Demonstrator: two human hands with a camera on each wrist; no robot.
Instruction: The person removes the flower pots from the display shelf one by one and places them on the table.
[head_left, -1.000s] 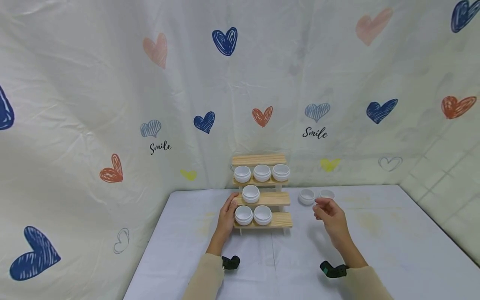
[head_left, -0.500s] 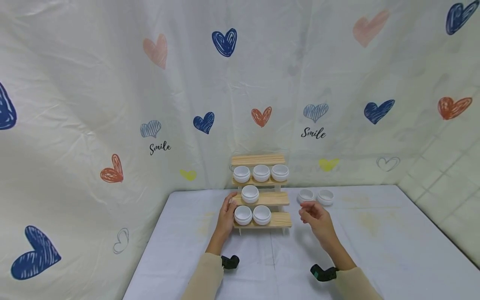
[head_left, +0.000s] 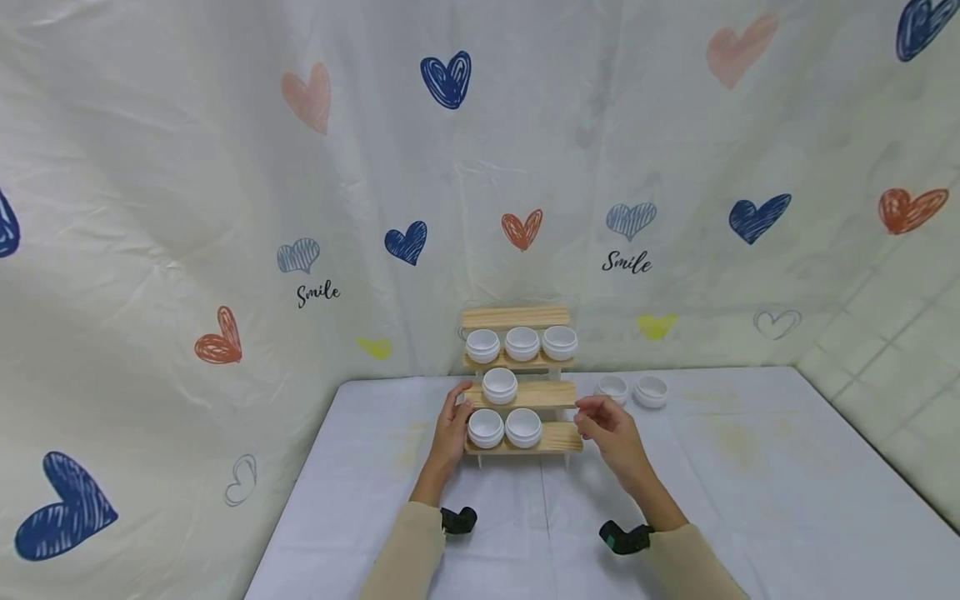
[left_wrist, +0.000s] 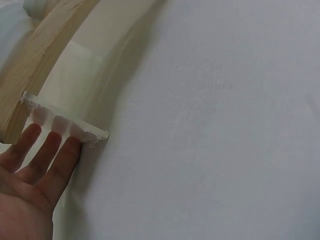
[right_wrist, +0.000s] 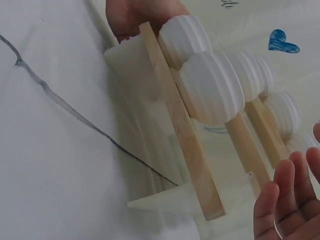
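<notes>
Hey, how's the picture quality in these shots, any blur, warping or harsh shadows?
Head view: even, soft light, sharp throughout, but wide-angle bending curves the heart-print backdrop and the table edges. Left wrist view: the wooden rack bows into an arc, with a soft shadow beside it. Right wrist view: the white jars sit very close and look slightly soft, and the right hand is cut by the frame edge.

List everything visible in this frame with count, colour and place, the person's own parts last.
small round white plastic jars on the rack: six; three upper tier, one middle, two bottom.
small round white plastic jars on the table: two, right of the rack.
tiered light wooden rack: one, table's far middle.
white table: one.
cream heart-print backdrop cloth: behind.
black wrist cameras: two.
left hand: rests against the rack's left end.
right hand: empty, near the rack's right end.
</notes>
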